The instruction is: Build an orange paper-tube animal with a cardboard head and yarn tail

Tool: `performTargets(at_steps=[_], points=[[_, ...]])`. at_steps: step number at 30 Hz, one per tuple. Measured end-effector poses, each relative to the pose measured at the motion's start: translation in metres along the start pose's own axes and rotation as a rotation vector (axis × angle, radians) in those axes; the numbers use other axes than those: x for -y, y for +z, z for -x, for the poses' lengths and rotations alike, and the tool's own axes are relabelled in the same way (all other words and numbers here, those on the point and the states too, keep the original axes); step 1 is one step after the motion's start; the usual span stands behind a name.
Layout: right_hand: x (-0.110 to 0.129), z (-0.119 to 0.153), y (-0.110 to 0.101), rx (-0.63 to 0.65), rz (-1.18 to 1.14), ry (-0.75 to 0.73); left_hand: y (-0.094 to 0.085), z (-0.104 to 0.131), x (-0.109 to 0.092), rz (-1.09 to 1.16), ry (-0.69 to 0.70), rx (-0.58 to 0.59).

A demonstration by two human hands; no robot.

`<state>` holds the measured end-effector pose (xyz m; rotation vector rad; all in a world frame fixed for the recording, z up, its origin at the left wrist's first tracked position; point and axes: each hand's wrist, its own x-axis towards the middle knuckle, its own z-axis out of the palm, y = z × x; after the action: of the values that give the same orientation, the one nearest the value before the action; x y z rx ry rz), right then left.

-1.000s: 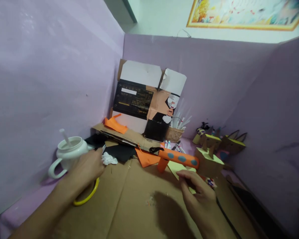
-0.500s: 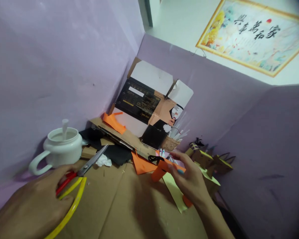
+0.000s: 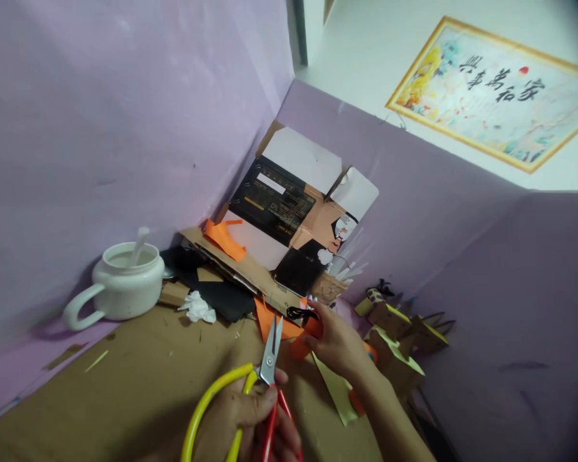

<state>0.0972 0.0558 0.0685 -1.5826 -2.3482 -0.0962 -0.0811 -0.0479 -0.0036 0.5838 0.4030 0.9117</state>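
My left hand (image 3: 243, 410) grips a pair of scissors (image 3: 270, 359) with one yellow and one red handle. The blades stand slightly apart and point up and away, near the orange paper. My right hand (image 3: 340, 343) is closed round a rolled orange paper piece (image 3: 308, 337), just right of the blade tips. Black strands (image 3: 301, 313) stick out from the far end of that piece. Under the right forearm lies a pale yellow paper strip (image 3: 334, 391). A flat orange sheet (image 3: 267, 317) rests behind the scissors. My right palm hides part of the orange piece.
A white pot (image 3: 128, 282) with a handle stands at the left, a crumpled white tissue (image 3: 198, 308) beside it. Black paper (image 3: 226, 299) and an unfolded box (image 3: 274, 199) are at the back. Cardboard animal figures (image 3: 395, 321) stand at the right, behind my forearm.
My left hand has brought the scissors from the left side to the middle, close to my right hand. The right hand has shifted a little left and turned with the orange piece.
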Motion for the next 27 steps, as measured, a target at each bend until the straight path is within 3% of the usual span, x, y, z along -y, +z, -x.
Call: performTargets(at_steps=[4,8,11,14,20,27], points=[[0.003,-0.001,-0.003,0.01,0.008,-0.004,0.006,-0.004,0.005,0.117,-0.095,-0.006],[0.007,-0.004,-0.003,0.032,0.031,0.008,0.017,-0.022,0.006,0.069,-0.232,-0.148],[0.006,-0.006,0.0,0.023,0.003,0.022,0.022,-0.037,0.006,0.023,-0.242,-0.222],[0.002,-0.007,0.001,0.023,-0.034,0.031,0.02,-0.042,0.004,-0.018,-0.205,-0.225],[0.004,-0.004,0.0,0.009,-0.008,0.068,0.014,-0.026,0.002,-0.013,-0.155,-0.227],[0.02,0.007,-0.005,0.079,0.222,0.156,0.015,-0.004,0.001,0.135,-0.045,-0.109]])
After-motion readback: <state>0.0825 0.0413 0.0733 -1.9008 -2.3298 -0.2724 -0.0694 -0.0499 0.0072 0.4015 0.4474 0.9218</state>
